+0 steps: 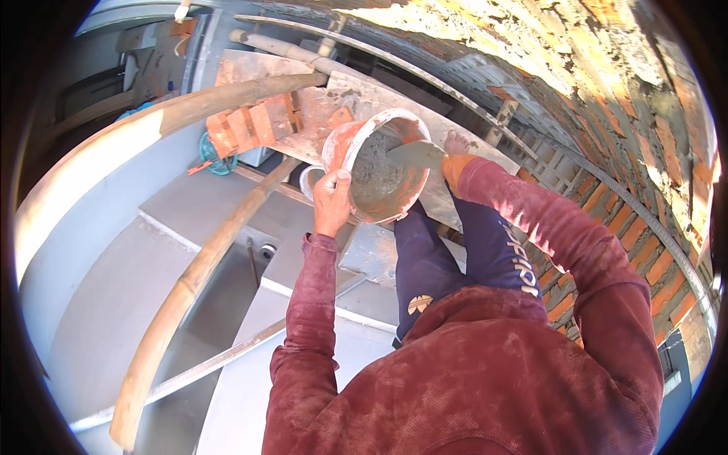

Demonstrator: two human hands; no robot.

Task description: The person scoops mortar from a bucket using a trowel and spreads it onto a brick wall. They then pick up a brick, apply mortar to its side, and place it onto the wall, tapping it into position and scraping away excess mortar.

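An orange-red bucket (339, 144) with a mortar-smeared rim is tilted toward me, and grey wet mortar (377, 163) lies inside it. My left hand (331, 202) grips the near left rim, thumb over the edge. From the right, my right hand (457, 171) is closed around the handle end of a trowel; the handle itself is hidden by the fingers. The trowel's grey blade (415, 155) reaches over the bucket's right rim, its tip at the mortar. Both my sleeves are dusty dark red.
Planks (356, 95) form a narrow platform under my feet. Orange bricks (254, 125) are stacked at its left, beside a teal round object (218, 155). Bamboo poles (205, 262) cross on the left above a lower grey level. A rough brick wall (607, 98) rises on the right.
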